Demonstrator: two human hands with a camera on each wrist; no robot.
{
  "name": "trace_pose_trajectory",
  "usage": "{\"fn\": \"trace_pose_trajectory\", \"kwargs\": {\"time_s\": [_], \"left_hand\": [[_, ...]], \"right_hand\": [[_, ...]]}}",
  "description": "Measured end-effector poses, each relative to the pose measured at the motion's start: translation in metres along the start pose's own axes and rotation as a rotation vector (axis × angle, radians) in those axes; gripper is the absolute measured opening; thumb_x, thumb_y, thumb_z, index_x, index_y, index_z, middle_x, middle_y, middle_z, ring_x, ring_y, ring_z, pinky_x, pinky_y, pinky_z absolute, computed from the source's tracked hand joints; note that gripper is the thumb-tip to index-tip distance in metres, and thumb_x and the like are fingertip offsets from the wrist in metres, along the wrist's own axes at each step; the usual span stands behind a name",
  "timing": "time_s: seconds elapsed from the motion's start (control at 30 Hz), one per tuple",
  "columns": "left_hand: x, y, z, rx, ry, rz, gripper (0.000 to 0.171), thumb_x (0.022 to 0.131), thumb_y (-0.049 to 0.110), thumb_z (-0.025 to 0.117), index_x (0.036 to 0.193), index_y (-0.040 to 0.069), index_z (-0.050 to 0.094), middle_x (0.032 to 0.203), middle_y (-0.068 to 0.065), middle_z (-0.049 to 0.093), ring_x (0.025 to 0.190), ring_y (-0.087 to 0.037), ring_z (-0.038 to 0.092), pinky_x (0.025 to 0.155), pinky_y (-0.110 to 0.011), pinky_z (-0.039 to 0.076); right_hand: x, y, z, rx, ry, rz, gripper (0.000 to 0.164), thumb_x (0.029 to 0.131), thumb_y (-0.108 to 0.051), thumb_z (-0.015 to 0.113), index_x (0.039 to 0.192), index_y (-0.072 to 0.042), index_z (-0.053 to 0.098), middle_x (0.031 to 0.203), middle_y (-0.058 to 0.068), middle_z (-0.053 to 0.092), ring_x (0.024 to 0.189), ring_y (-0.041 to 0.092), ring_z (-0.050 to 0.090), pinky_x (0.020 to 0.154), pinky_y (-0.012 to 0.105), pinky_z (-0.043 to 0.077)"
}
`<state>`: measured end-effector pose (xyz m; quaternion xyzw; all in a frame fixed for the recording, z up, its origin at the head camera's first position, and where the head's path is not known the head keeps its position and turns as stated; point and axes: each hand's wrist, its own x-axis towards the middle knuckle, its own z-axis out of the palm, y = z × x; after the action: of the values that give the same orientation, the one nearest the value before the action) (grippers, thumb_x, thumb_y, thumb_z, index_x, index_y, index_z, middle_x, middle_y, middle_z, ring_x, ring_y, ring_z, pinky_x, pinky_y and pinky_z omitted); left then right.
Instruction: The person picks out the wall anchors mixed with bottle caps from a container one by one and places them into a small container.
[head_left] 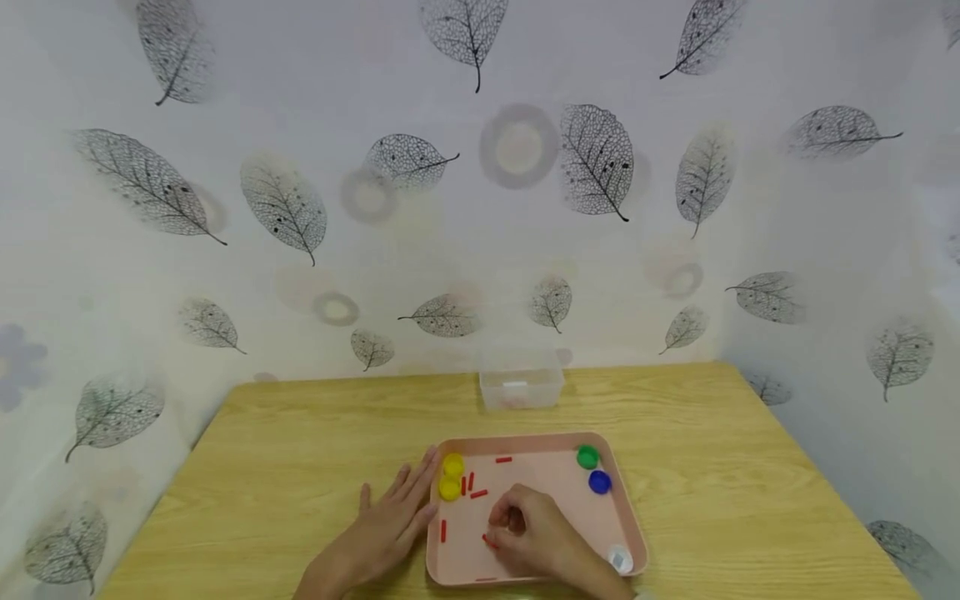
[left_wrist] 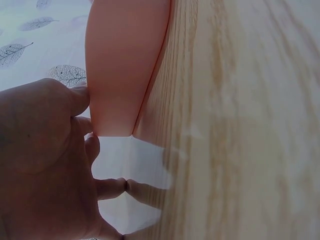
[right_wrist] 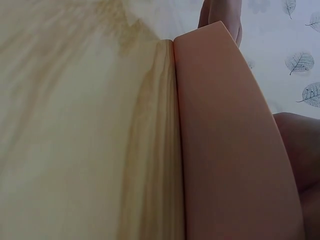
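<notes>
Stick of slim red plastic, by its look (head_left: 489,542), lies at the fingertips of the right hand (head_left: 542,530), within the tray; that hand's fingers curl in toward the thumb, but whether they truly pinch the stick I cannot tell; the left hand (head_left: 384,533) is spread, fingers extended, touching the outside of the tray wall nearest it.

So slender a piece could roll or twist out of a fingertip hold, since little of it offers a grip; a hard push from the left hand might slide the tray and jostle everything inside; the right knuckles could brush the loose red sticks (head_left: 478,494) strewn between the hands.

Two shallow yellow round caps (head_left: 451,488) sit just beyond the left fingertips; ahead and to the right of the right hand are a green round cap (head_left: 587,457) and a blue round cap (head_left: 600,482); a whitish round cap (head_left: 619,558) rests beside the right forearm; the smooth pink rounded-corner tray (head_left: 547,467) stands on the streaky wood-grain desk (head_left: 315,450); a translucent rectangular box (head_left: 521,393) sits well ahead of both hands.
</notes>
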<state>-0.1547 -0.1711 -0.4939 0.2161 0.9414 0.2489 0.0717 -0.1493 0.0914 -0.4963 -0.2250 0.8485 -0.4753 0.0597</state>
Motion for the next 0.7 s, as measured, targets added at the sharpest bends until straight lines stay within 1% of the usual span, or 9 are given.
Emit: {"fn": "trace_pose_trajectory", "kwargs": {"time_s": [0.1,0.23,0.37,0.47,0.57,0.7], "left_hand": [[0.0001,-0.0004,-0.001,-0.004,0.002,0.0,0.057,0.101,0.051,0.025,0.152,0.037,0.003,0.157,0.015,0.002,0.142,-0.029,0.014,0.093,-0.08,0.002],[-0.0004,0.0002,-0.0014,-0.009,0.015,0.004,0.057,0.101,0.05,0.026,0.152,0.036,0.004,0.157,0.014,0.002,0.142,-0.029,0.014,0.093,-0.079,0.002],[-0.001,0.0013,-0.0012,-0.019,-0.008,-0.01,0.058,0.101,0.051,0.025,0.152,0.036,0.003,0.158,0.014,0.001,0.143,-0.029,0.013,0.093,-0.079,0.001],[-0.0008,0.0016,-0.0011,-0.024,-0.024,-0.014,0.058,0.101,0.052,0.024,0.152,0.036,0.002,0.158,0.014,0.0,0.143,-0.029,0.012,0.093,-0.079,0.0],[-0.0006,0.0014,-0.0011,-0.024,-0.021,-0.004,0.058,0.101,0.05,0.024,0.152,0.035,0.002,0.158,0.013,0.0,0.142,-0.03,0.012,0.093,-0.079,0.0],[-0.0004,0.0016,-0.0012,-0.017,-0.015,0.001,0.058,0.102,0.05,0.024,0.152,0.035,0.002,0.158,0.012,0.001,0.142,-0.031,0.013,0.093,-0.079,0.001]], "right_hand": [[0.0006,-0.0008,0.0001,-0.027,-0.003,-0.016,0.013,0.079,-0.017,0.076,0.083,-0.013,0.064,0.077,-0.004,0.057,0.069,0.006,0.051,0.059,0.019,0.045],[0.0019,-0.0016,0.0007,-0.072,-0.034,-0.003,0.012,0.078,-0.017,0.076,0.083,-0.015,0.064,0.078,-0.007,0.055,0.07,0.005,0.051,0.061,0.019,0.045],[0.002,-0.0023,0.0023,-0.125,-0.078,0.025,0.012,0.078,-0.017,0.076,0.08,-0.018,0.064,0.077,-0.01,0.053,0.069,0.002,0.05,0.061,0.018,0.045],[0.0012,-0.0031,0.0031,-0.138,-0.102,0.038,0.011,0.079,-0.016,0.075,0.079,-0.019,0.064,0.077,-0.011,0.053,0.069,0.002,0.05,0.061,0.018,0.046],[0.0002,-0.0041,0.0031,-0.115,-0.123,0.062,0.009,0.082,-0.017,0.073,0.08,-0.02,0.065,0.078,-0.012,0.054,0.071,0.002,0.052,0.063,0.018,0.047],[-0.0005,-0.0043,0.0023,-0.117,-0.133,0.063,0.008,0.084,-0.018,0.071,0.08,-0.021,0.064,0.078,-0.013,0.054,0.072,0.002,0.051,0.064,0.018,0.046]]}}
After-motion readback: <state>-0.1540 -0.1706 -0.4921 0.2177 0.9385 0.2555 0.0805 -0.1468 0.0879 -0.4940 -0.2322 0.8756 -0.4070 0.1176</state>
